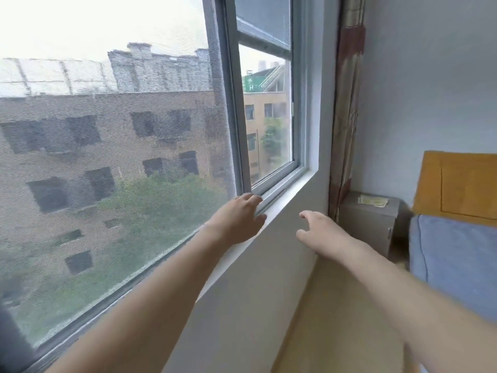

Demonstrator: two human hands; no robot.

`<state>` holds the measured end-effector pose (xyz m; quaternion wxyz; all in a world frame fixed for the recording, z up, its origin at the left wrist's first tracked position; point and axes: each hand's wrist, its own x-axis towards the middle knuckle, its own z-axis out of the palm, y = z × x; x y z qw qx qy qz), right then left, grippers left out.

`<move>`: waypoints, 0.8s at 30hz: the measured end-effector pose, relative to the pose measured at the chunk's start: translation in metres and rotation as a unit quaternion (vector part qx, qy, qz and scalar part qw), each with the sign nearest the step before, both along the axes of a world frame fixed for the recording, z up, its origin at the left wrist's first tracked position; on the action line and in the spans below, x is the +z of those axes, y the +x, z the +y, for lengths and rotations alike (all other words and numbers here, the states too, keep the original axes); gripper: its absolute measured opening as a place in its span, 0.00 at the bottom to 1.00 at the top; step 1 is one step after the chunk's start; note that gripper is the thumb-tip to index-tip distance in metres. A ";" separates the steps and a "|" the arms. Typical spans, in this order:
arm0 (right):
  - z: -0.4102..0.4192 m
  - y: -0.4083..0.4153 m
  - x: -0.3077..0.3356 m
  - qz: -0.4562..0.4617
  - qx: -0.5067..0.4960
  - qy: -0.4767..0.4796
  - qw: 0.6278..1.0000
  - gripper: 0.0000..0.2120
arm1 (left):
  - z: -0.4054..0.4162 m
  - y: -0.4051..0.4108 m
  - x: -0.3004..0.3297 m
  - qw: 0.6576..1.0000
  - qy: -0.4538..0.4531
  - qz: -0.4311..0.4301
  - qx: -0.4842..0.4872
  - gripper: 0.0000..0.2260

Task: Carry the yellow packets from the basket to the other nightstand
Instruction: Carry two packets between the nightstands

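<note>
Window (121, 157) fills the view from 9 to 12 o'clock; bed (454, 254) w/ blue cover at 3 o'clock. Nightstand (368, 219) in the corner, approx 2 o'clock, already has some yellowish packets (373, 201) lying on its top surface, so part looks done. Basket not in view; can't tell what's left. Left hand (236, 219) rests on the sill, grip spread; right hand (322, 232) spread, empty, mid-air.

Two hands (238, 220); one nightstand (368, 219); one window (266, 103)
</note>
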<state>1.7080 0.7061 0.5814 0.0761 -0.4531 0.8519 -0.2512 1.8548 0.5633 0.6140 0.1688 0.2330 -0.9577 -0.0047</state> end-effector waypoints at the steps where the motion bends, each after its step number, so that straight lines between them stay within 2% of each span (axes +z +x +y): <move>1: -0.011 -0.016 0.001 -0.004 -0.019 -0.002 1.000 0.27 | -0.018 -0.020 0.001 1.000 0.006 0.004 -0.012 0.21; 8: -0.062 -0.130 -0.017 -0.030 -0.106 0.009 0.994 0.27 | -0.090 -0.168 -0.028 0.995 0.041 -0.011 -0.091 0.22; 13: -0.095 -0.235 -0.030 -0.014 -0.150 0.006 0.989 0.26 | -0.133 -0.289 -0.042 0.990 0.042 -0.018 -0.133 0.22; 24: -0.152 -0.485 -0.012 -0.017 -0.231 -0.022 0.973 0.25 | -0.221 -0.550 -0.013 0.986 0.050 0.006 -0.158 0.19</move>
